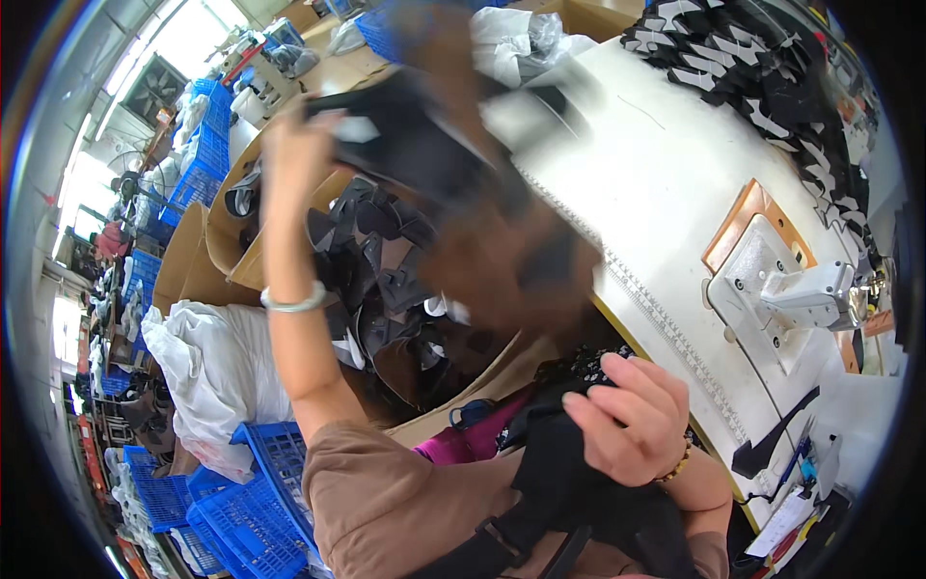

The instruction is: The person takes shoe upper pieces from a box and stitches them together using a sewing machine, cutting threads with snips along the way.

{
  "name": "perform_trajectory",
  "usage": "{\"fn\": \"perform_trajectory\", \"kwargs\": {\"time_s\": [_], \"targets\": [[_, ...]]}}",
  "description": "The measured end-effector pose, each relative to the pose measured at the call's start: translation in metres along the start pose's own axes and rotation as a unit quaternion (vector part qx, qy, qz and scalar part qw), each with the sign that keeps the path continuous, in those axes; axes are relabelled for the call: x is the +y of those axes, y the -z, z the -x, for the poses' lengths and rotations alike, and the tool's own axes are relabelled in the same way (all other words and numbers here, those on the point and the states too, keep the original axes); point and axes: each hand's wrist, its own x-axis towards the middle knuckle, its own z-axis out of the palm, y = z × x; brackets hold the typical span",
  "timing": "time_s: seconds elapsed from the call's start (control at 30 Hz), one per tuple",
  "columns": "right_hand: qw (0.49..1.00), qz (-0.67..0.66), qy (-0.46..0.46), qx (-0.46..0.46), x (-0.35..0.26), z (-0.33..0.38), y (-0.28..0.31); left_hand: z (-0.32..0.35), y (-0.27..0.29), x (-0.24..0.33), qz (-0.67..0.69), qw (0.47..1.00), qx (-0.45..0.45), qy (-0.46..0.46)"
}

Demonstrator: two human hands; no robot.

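Note:
My left hand (301, 145) is raised at the upper left, blurred, with its fingers closed on the edge of a black and brown fabric piece (415, 145). The fabric sweeps in a smear of motion over a large cardboard box (487, 381). In that box lie many dark cut pieces (376, 222), some with white patches. Close to my body, by the table's near edge, my right hand (632, 420) is loosely bent with its fingers apart. Nothing shows in it. How many layers my left hand holds cannot be made out.
To the right stands a white worktable (641, 145) with a measuring tape along its edge. On it are a sewing machine (805, 299) and a heap of black-and-white pieces (762, 87). Blue crates (256, 526) and a white bag (217, 372) stand at the left.

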Motion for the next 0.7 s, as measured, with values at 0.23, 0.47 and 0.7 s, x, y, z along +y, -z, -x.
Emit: {"fn": "perform_trajectory", "kwargs": {"time_s": [0.23,0.47,0.7], "targets": [[0.951,-0.072,-0.280,-0.111,0.017,0.040,-0.020,-0.057,0.139,-0.291,-0.130,0.902,0.282,0.300],[0.927,0.002,-0.340,-0.155,0.035,0.056,-0.028,0.044,-0.031,-0.326,0.029,0.938,-0.147,0.313],[0.918,0.008,-0.365,-0.152,0.037,0.070,-0.032,0.026,-0.085,-0.348,0.001,0.989,0.017,0.148]]}}
